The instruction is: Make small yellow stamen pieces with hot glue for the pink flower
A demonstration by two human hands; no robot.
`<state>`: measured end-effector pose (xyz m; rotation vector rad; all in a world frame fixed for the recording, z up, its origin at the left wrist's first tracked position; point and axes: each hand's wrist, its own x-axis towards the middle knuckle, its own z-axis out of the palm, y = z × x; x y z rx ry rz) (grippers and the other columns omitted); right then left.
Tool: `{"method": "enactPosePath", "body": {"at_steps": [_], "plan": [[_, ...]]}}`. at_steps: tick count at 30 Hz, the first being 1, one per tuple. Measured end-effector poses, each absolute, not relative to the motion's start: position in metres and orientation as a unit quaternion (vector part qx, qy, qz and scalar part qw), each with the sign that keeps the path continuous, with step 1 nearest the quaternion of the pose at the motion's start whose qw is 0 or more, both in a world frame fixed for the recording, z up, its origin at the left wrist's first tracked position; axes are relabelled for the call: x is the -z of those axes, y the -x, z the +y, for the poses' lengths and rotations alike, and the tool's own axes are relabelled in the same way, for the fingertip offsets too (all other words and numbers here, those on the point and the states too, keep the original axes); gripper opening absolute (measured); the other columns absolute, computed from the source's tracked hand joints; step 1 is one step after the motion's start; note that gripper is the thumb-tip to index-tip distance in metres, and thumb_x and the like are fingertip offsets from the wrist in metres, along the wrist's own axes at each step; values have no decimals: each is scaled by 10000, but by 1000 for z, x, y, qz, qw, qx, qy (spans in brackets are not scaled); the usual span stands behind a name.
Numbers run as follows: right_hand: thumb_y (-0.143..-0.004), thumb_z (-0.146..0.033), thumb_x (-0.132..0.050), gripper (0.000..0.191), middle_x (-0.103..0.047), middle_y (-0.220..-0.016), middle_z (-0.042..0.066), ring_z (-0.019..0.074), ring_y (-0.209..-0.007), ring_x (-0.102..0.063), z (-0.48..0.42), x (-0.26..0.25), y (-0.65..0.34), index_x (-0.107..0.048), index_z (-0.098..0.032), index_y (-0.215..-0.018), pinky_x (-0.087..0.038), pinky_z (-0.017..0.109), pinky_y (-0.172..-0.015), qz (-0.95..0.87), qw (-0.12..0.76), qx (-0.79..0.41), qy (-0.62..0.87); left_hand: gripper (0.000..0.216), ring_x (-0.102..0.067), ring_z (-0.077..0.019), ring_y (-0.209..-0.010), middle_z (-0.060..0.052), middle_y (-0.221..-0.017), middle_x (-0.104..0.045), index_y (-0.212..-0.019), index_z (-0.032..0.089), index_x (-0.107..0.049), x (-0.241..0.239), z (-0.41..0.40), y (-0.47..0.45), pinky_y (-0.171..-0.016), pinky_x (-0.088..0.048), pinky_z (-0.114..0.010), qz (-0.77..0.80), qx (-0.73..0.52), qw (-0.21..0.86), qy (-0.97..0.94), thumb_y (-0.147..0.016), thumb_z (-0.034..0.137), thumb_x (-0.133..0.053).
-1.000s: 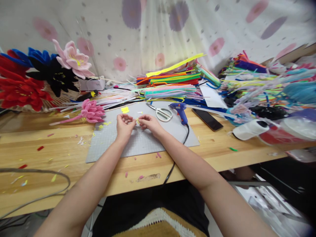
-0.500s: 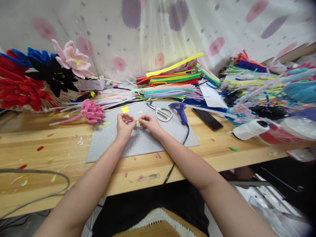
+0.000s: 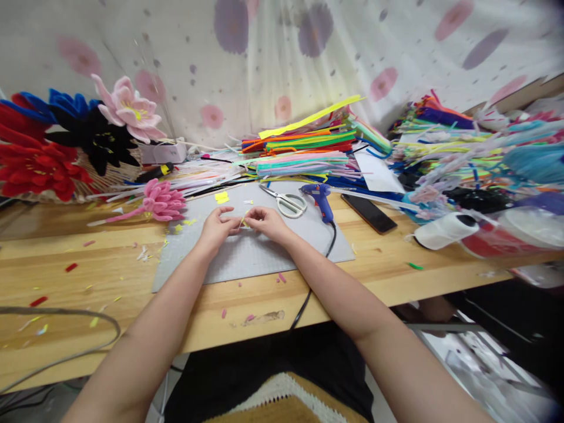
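Note:
Above the grey cutting mat, both my hands are close together around a small, thin yellow piece, perhaps a bit of pipe cleaner; its exact shape is too small to make out. My right hand pinches it between thumb and fingertips. From the other side, the thumb and fingers of my left hand meet on the piece, with the index finger raised somewhat. Behind the hands lie a yellow square and a small white bit on the mat. White-handled scissors rest just beyond my right hand.
A blue glue gun with its black cord and a phone lie to the right. Bundled pipe cleaners line the back. At left are a pink fuzzy flower and several larger flowers. Scraps dot the wooden table.
My left hand has shifted slightly left and its fingers have loosened and stretched a little. My right hand stays at the yellow piece. The view has moved slightly.

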<state>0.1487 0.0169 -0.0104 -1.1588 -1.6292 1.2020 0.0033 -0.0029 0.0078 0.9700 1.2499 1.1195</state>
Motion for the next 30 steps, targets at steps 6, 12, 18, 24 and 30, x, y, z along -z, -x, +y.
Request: {"method": "enactPosePath", "body": {"at_steps": [6, 12, 18, 24, 30], "plan": [[-679, -248, -576, 102, -550, -603, -35, 65, -542, -448, 16, 8, -151, -582, -148, -698, -361, 207, -537, -669, 383, -457, 444, 481, -635, -130, -573, 2, -623, -646, -964, 153, -464, -5, 0, 2, -630, -530, -293, 518, -467, 588, -410, -558, 151, -722], [-679, -265, -580, 108, -548, -614, -33, 70, -541, -456, 14, 8, -151, -562, -161, -700, -364, 208, -520, -670, 382, -464, 436, 476, -643, -143, -589, -12, -619, -647, -947, 147, -468, -5, 0, 3, -622, -525, -288, 513, -464, 596, -408, -548, 129, -727], [-638, -267, -614, 170, -506, -592, -56, 66, -530, -456, 15, 10, -150, -504, -173, -726, -368, 203, -510, -652, 407, -474, 429, 487, -649, -146, -599, -27, -646, -665, -952, 148, -474, -6, 0, 4, -608, -516, -272, 511, -449, 605, -414, -543, 124, -737], [-604, -254, -635, 248, -509, -587, -67, 61, -495, -461, 17, 8, -153, -475, -174, -777, -376, 197, -476, -603, 405, -558, 401, 537, -654, -145, -622, -26, -662, -672, -964, 152, -460, -5, 1, 6, -620, -520, -274, 498, -443, 614, -423, -520, 136, -762], [-624, -325, -654, 313, -537, -654, -56, 85, -590, -545, 17, 6, -156, -480, -190, -846, -446, 204, -512, -564, 415, -606, 378, 500, -654, -134, -626, -24, -700, -667, -955, 152, -438, -4, 2, 2, -647, -531, -285, 499, -496, 593, -391, -553, 129, -734]]}}
